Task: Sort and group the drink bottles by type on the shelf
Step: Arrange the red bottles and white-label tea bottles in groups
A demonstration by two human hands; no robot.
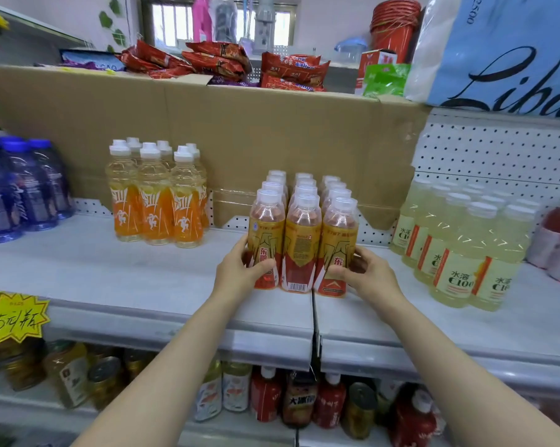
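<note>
Both hands squaring up the red-and-gold bottles at the centre of the shelf

The sorting looks nearly finished: the shelf already carries four separate groups, blue bottles at far left, orange bottles left of centre, red-and-gold bottles in three tidy rows in the middle, and pale yellow bottles at right. The left hand wraps the front-left bottle and the right hand cups the front-right one, fingers curled against the labels, pressing the block together from both sides. What seems left is nudging this block into line. Every bottle is capped and full; a cardboard sheet stands behind them
</note>
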